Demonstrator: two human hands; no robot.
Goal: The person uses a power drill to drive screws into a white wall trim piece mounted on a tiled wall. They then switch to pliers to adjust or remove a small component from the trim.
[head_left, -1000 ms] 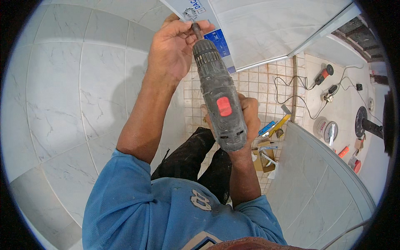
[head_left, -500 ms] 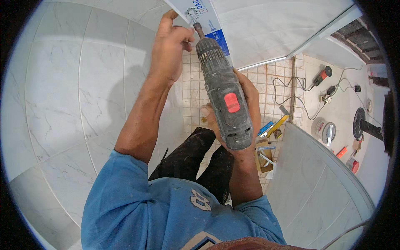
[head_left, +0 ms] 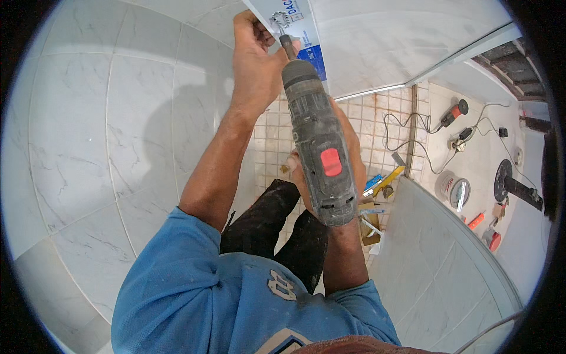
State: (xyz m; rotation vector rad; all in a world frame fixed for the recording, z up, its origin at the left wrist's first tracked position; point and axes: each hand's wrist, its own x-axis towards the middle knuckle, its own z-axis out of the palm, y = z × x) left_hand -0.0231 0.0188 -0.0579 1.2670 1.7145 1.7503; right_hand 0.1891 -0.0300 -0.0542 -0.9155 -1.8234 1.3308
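Note:
My right hand is wrapped round a dusty black cordless drill with a red switch on top. The drill's bit points up and away, its tip against a white panel with blue printing. A ragged round cut-out with a metal piece in it lies at the tip. My left hand is closed at the panel's left edge, fingers curled beside the edge and thumb passing behind the bit onto the panel's face. The drill partly hides that thumb and most of my right fingers.
Marbled tile walls stand close on the left and lower right. On the tiled floor are a yellow level and an open cardboard box. Beyond lie an angle grinder, cables and a bucket.
My left hand has moved right, and its thumb now reaches behind the bit. The drill's back end has come slightly nearer to me; the view has shifted a little.

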